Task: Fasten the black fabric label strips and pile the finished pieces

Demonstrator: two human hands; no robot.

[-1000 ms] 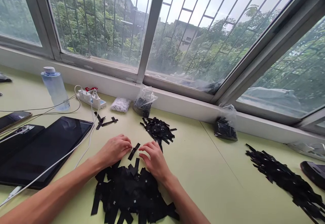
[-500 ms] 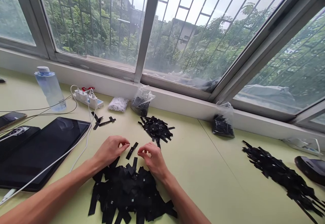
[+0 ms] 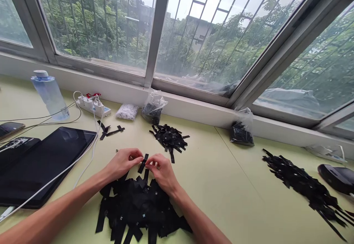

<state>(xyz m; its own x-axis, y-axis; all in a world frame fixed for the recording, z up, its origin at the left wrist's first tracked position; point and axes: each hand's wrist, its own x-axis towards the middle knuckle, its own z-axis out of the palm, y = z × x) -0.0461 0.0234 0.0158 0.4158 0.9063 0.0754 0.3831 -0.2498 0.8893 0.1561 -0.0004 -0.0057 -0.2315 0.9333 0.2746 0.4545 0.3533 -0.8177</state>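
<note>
My left hand (image 3: 123, 161) and my right hand (image 3: 162, 170) meet over a pale green table (image 3: 215, 185), their fingertips pinching a short black fabric label strip (image 3: 143, 163) between them. Just below the hands lies a large heap of black labels (image 3: 139, 209) with small white letters. A smaller pile of black labels (image 3: 168, 139) sits beyond the hands, near the window sill.
A dark tablet (image 3: 41, 163) with a white cable, phones and a water bottle (image 3: 49, 94) stand at the left. A power strip (image 3: 92, 105), two plastic bags (image 3: 153, 107) and a third bag (image 3: 242, 129) line the sill. Another label pile (image 3: 304, 185) lies at right.
Both hands moved together and closed on the single label strip that lay between them. The view shifted slightly.
</note>
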